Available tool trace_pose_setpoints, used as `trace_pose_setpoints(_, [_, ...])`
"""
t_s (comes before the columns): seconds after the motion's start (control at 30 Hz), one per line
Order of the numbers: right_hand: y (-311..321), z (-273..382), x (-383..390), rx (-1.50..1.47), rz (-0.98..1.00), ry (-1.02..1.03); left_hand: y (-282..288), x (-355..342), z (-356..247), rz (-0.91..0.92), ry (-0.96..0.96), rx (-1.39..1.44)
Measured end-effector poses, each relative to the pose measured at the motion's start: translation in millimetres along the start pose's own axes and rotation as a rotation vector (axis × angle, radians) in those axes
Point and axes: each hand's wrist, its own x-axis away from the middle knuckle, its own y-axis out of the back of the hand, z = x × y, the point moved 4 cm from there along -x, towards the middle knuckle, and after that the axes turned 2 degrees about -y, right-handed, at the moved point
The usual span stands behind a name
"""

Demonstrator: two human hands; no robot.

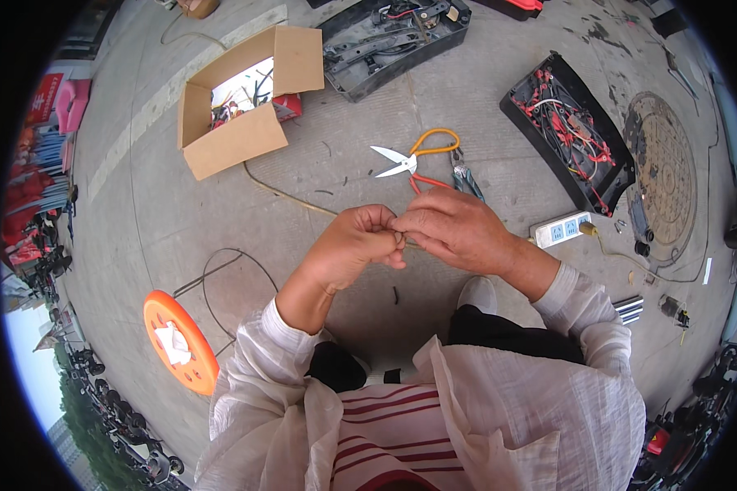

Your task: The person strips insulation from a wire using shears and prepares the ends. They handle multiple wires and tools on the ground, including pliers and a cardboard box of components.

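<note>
My left hand [342,252] and right hand [467,233] meet fingertip to fingertip, both narrowed to a pinch; what they hold I cannot tell, since my fingers hide it. A smooth, thin tan cord [305,203] runs along the rough concrete floor [340,147] and passes under my hands, which cover part of it.

At 12 o'clock lie scissors [409,164], their pale metal blades spread, with looped orange handles; my right hand blocks the end of 1. Touching or just beside them at 1 o'clock, I cannot tell which, are pliers [462,174].

A creased cardboard box [236,149] of scraps stands at 10 o'clock, a scuffed black tub [413,69] farther off at 12, and a black tray [540,157] of tangled red and white wires [577,123] at 2. A white power strip [558,231] sits at 3, and a round orange stool [155,311] with crumpled white paper [173,344] at 8.
</note>
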Motion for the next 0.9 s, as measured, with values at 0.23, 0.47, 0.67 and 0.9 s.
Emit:
trace_pose_setpoints(0.23, [0, -2, 3, -0.023, 0.018, 0.022, -1, 1, 3, 0.083, 0.050, 0.150])
trace_pose_setpoints(0.47, [-2, -5, 3, -0.009, 0.015, -0.011, -2, -2, 6, 0.104, 0.045, 0.264])
trace_pose_setpoints(0.67, [-6, -16, 3, -0.068, 0.091, -0.094, 1, -1, 1, 0.023, 0.106, 0.150])
trace_pose_setpoints(0.9, [-7, -65, -13, -0.667, -0.244, -0.385, 86, 15, -147, -0.459, -0.007, -0.569])
